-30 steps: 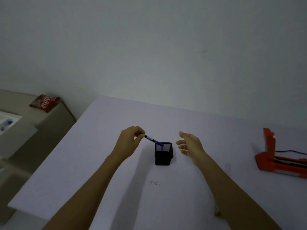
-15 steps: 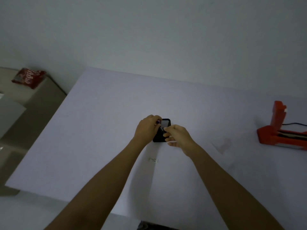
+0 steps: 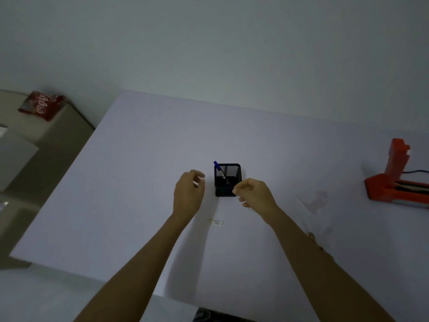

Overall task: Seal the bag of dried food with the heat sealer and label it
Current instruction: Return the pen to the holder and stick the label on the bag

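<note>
A blue pen (image 3: 219,171) leans inside a black mesh pen holder (image 3: 228,189) in the middle of the white table (image 3: 130,182). My left hand (image 3: 188,194) hovers just left of the holder, fingers loosely curled, holding nothing. My right hand (image 3: 254,192) is at the holder's near right corner, fingers loosely curled and empty. A small white label (image 3: 216,222) lies flat on the table between my forearms. The orange heat sealer (image 3: 392,182) stands at the right edge. A faint clear bag (image 3: 319,203) lies on the table right of my right arm.
A black cable (image 3: 417,171) runs off behind the sealer. A red snack packet (image 3: 41,105) lies on a beige cabinet (image 3: 55,145) left of the table. The wall rises directly behind the table's far edge.
The pen went from my left hand into the holder. Both hands closed in on the holder, then drew back to either side of it, empty.
</note>
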